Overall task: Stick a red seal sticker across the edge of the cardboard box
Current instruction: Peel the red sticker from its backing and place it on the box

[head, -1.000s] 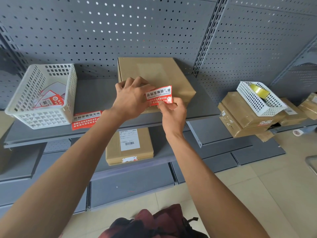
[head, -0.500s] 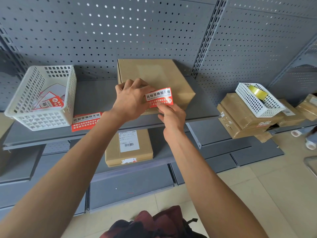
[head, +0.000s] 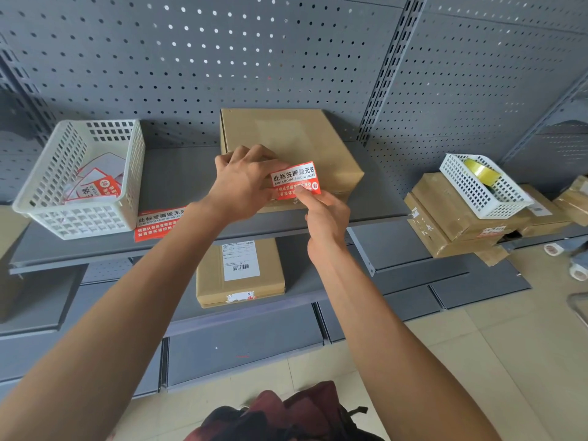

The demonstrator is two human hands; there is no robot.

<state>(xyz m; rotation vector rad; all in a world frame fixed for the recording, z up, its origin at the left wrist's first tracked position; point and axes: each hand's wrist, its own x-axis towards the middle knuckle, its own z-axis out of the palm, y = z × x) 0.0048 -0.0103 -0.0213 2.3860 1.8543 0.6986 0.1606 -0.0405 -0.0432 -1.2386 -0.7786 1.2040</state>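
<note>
A flat brown cardboard box lies on the upper grey shelf against the pegboard. A red and white seal sticker with Chinese print lies over the box's near top edge. My left hand rests on the box at the sticker's left end, fingers curled. My right hand is below it, with thumb and fingertips pinching the sticker's lower edge against the box's front face. Whether the sticker is fully stuck down cannot be told.
A white basket with more red stickers stands at the left; another red sticker lies beside it on the shelf. A labelled box sits on the lower shelf. At the right, stacked boxes carry a white basket with yellow tape.
The sticker has come down from above the box's edge onto its top near edge. My right hand has slid lower along the front face, and my left hand stays on the box.
</note>
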